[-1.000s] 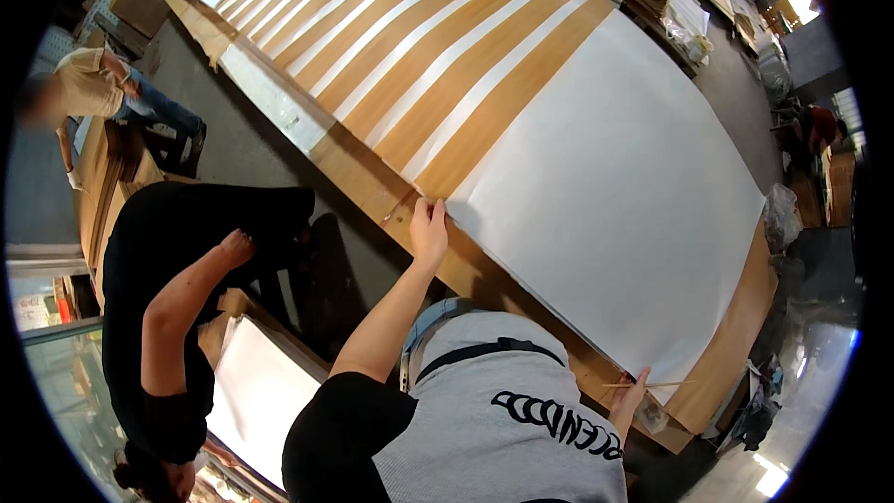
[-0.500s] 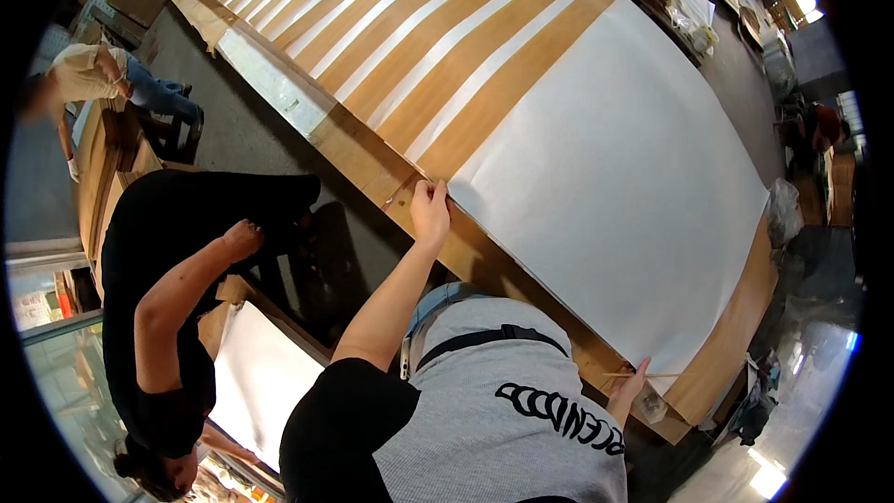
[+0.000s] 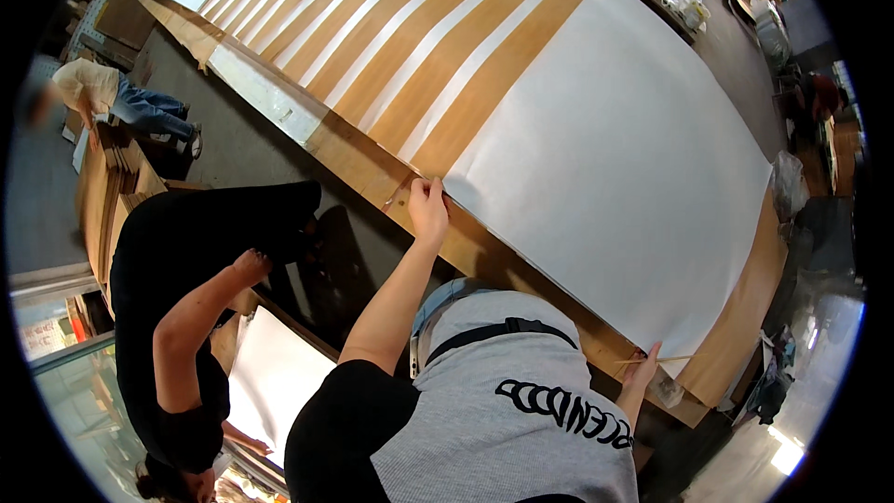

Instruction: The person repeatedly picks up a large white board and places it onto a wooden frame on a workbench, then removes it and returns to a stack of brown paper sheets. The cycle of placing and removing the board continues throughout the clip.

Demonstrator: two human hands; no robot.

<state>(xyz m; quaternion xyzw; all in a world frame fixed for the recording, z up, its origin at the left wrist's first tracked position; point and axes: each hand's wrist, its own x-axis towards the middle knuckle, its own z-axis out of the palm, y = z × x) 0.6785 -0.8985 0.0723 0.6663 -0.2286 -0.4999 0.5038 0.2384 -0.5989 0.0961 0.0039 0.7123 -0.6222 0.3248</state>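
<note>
A large white sheet (image 3: pixel 615 149) lies on top of a fanned stack of white and brown sheets (image 3: pixel 466 65), whose edges show as stripes. My left hand (image 3: pixel 429 210) is closed, its fingers pinching the white sheet's near left corner beside the last brown stripe. Farther right, my right hand (image 3: pixel 640 371) is at the sheet's near right corner. A thin wooden stick (image 3: pixel 680 358) passes through its fingers and sticks out both sides. Whether those fingers also grip the sheet is hard to make out.
Under the sheets, a brown board (image 3: pixel 358 163) juts out along the near edge. At left, a person in black (image 3: pixel 186 251) bends beside another white sheet (image 3: pixel 275 368). Beyond, a second person (image 3: pixel 93 88) leans over stacked brown boards (image 3: pixel 112 172). Clear plastic (image 3: pixel 790 184) hangs at the right.
My view has shifted slightly; both my hands keep to the same corners of the sheet. The person in black has shifted an arm, and the far person's arm has moved over the boards.
</note>
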